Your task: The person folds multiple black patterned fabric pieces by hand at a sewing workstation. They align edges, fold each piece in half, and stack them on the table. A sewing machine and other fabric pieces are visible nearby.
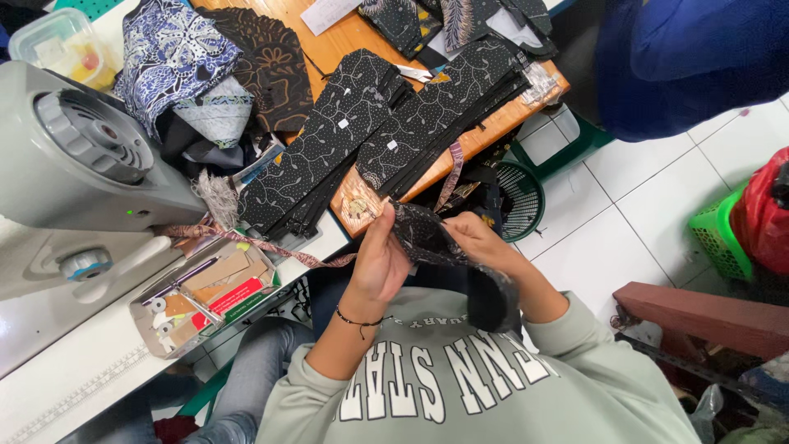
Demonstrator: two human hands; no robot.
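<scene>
My left hand [380, 256], with a thin dark bracelet on the wrist, pinches the upper edge of a black fabric piece [426, 238] printed with small white dots. My right hand [485, 240] grips the same piece from the other side. The cloth hangs between both hands down over my lap, close to my grey-green sweatshirt [460, 378]. Right above my hands is the corner of a wooden table [493, 123], on which lie stacks of cut black pieces with a white vine pattern [362, 140].
A grey sewing machine [82, 156] stands at the left on a white table, with a small tray of labels and scraps [205, 300] beside it. Blue and brown patterned fabrics [189, 57] lie behind. A green basket [518, 197] sits under the table. Another person in blue [682, 57] stands at upper right.
</scene>
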